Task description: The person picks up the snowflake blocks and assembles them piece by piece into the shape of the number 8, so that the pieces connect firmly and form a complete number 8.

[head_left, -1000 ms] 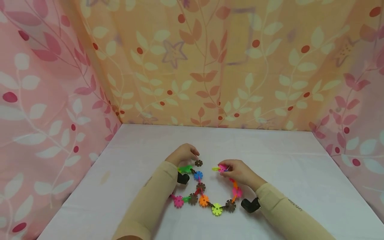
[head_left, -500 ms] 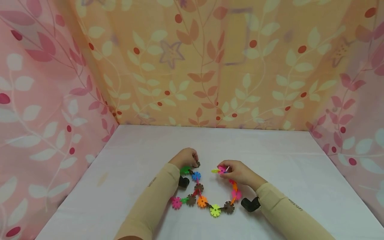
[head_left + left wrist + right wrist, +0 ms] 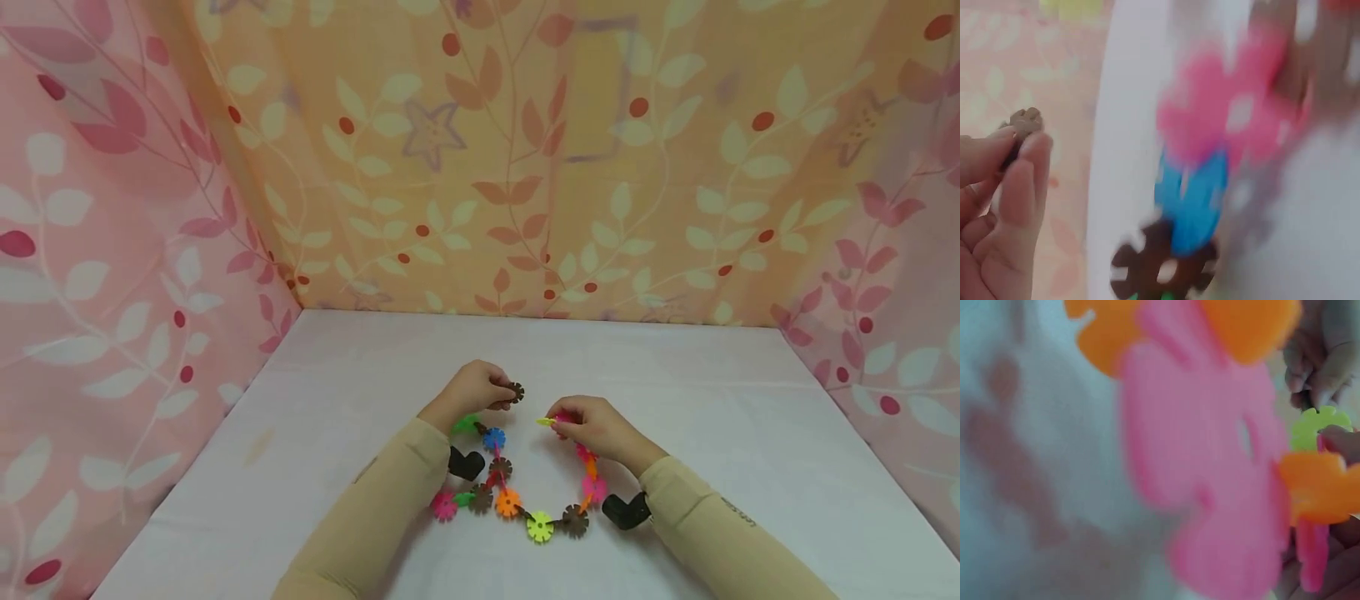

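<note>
My left hand pinches a loose brown notched plastic disc between thumb and fingers, beyond the far end of the chain. In the left wrist view the same brown disc shows edge-on at the fingertips. To the right, my right hand grips the end of a chain of interlocking notched discs. A yellow-green disc pokes out past its fingertips, beside a pink disc. Close to the right wrist camera hang a blurred pink disc and an orange disc.
The chain curves over the white table through a yellow disc, an orange disc and a blue disc. A branch ends at a pink disc near the left sleeve. Patterned curtains enclose the table.
My left hand has closed its fingers on the loose brown disc, lifted it and brought it right, nearer the right hand. The right hand has stayed almost in place.
</note>
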### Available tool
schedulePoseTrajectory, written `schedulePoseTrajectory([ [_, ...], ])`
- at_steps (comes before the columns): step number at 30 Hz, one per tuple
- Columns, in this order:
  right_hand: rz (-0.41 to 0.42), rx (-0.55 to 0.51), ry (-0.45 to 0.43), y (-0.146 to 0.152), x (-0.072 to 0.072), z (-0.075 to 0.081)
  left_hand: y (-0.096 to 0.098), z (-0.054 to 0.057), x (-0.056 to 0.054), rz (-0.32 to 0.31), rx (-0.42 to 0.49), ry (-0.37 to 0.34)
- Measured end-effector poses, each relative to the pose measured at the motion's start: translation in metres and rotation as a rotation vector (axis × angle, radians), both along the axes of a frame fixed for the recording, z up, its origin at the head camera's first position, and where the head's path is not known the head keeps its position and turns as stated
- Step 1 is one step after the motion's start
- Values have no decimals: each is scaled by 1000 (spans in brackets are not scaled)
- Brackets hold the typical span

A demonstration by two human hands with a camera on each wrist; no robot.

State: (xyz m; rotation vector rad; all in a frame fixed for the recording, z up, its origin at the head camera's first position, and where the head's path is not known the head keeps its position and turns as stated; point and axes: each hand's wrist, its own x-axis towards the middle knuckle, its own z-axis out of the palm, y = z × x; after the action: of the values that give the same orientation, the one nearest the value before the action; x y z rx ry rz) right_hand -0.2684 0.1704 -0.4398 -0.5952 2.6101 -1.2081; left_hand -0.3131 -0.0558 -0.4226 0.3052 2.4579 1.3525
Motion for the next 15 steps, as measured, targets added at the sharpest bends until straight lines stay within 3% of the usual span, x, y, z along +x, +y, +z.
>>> schedulePoseTrajectory([
  [3,-4,-39,26,-1,1,1,7,-1,8,19,138,-117],
  [6,-12,-68,66,-2,2,3,13,-3,15,49,211,-184],
  [15,-53,-73,65,-2,2,4,20,-5,25,119,288,-246],
])
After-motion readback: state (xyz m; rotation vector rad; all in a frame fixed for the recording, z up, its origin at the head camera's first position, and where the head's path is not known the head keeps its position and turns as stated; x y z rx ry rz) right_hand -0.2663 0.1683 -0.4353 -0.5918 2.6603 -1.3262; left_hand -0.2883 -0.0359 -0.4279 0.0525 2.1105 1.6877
